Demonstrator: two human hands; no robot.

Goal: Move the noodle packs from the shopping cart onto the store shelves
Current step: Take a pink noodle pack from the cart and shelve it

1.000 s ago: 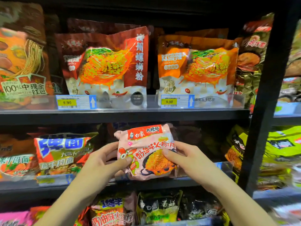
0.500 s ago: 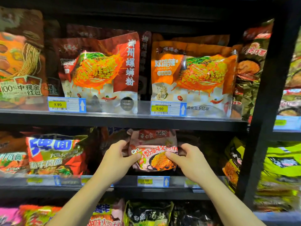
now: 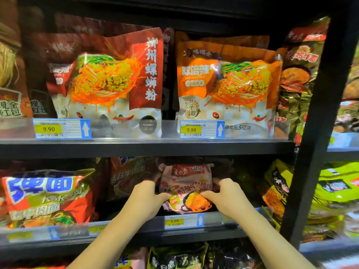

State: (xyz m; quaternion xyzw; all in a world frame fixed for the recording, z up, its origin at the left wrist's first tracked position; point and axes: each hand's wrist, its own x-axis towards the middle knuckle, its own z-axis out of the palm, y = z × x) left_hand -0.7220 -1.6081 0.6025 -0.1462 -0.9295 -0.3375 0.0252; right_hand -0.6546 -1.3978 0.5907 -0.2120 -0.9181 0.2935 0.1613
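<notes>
A pink noodle pack (image 3: 187, 184) with a red label and a noodle picture stands upright inside the middle shelf (image 3: 136, 232), just behind its front lip. My left hand (image 3: 146, 198) grips its left edge and my right hand (image 3: 226, 197) grips its right edge, thumbs on the front. The shopping cart is out of view.
Large red (image 3: 108, 82) and orange (image 3: 227, 82) noodle bags fill the upper shelf (image 3: 143, 147). A red and blue bag (image 3: 46, 197) sits left on the middle shelf, yellow-green packs (image 3: 334, 189) right of a black upright post (image 3: 318, 133). More packs lie on the shelf below.
Both hands have pushed the pink pack up and back from in front of the shelf into the middle shelf. The view has moved closer.
</notes>
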